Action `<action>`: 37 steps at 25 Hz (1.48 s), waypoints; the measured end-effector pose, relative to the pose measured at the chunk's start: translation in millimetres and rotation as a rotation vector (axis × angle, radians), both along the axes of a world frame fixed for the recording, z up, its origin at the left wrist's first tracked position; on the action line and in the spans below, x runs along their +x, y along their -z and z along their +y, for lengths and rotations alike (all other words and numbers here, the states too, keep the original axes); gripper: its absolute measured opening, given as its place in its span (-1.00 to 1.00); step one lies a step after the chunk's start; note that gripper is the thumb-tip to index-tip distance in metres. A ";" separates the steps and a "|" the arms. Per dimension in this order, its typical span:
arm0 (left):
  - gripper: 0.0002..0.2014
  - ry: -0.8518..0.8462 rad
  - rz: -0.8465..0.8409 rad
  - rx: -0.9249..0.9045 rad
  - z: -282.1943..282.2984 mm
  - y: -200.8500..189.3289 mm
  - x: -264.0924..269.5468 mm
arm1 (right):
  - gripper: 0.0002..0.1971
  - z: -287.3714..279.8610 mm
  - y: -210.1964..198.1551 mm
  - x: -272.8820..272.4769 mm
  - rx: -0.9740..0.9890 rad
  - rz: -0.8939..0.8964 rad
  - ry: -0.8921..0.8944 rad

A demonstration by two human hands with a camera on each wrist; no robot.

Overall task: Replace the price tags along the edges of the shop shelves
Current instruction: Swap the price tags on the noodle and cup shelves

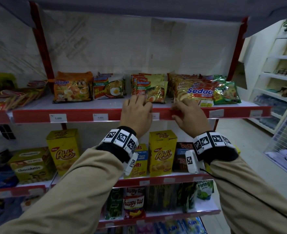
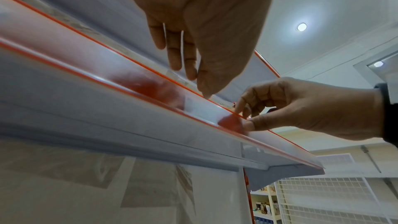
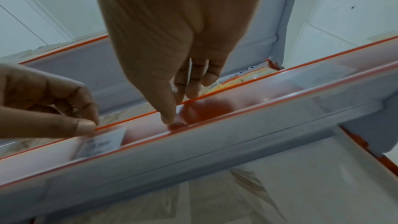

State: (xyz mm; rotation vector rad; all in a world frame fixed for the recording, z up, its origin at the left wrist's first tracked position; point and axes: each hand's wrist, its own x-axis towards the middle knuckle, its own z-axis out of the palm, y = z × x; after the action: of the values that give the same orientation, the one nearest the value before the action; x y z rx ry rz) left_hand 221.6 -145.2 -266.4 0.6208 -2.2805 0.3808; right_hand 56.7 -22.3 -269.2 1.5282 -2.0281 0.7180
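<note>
The red price strip [image 1: 82,116] runs along the front edge of the noodle shelf. A white price tag [image 1: 155,116] sits in it between my two hands. My left hand [image 1: 146,108] is over the tag's left part; in the right wrist view its thumb and forefinger [image 3: 86,126] pinch at the top edge of the tag [image 3: 103,142]. My right hand [image 1: 176,112] pinches the strip's top lip just right of the tag, thumb [image 3: 170,119] pressed on the front and fingers curled behind. In the left wrist view the tag [image 2: 198,106] lies under the clear cover between both thumbs.
More tags [image 1: 58,118] [image 1: 100,117] [image 1: 216,113] sit along the same strip. Noodle packs [image 1: 195,93] stand just behind the hands. Yellow snack boxes [image 1: 162,152] fill the shelf below. A white wire rack [image 1: 284,132] and more shelving stand to the right.
</note>
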 end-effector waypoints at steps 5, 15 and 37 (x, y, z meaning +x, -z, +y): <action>-0.70 0.036 -0.104 0.053 30.0 2.6 -44.6 | -0.84 41.0 8.2 -47.2 -0.020 -0.027 0.060; -0.56 0.016 -0.147 0.111 81.1 12.4 -110.6 | -0.79 68.9 17.5 -95.4 -0.069 0.147 0.087; -0.56 -0.010 -0.055 0.113 110.7 19.2 -142.9 | -0.65 66.2 6.8 -114.0 0.048 0.141 0.103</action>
State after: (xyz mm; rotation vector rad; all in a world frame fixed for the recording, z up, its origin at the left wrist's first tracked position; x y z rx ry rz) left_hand 78.7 -34.5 -285.6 0.6870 -2.3651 0.2781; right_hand -57.3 43.9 -276.0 1.4463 -2.0151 0.5103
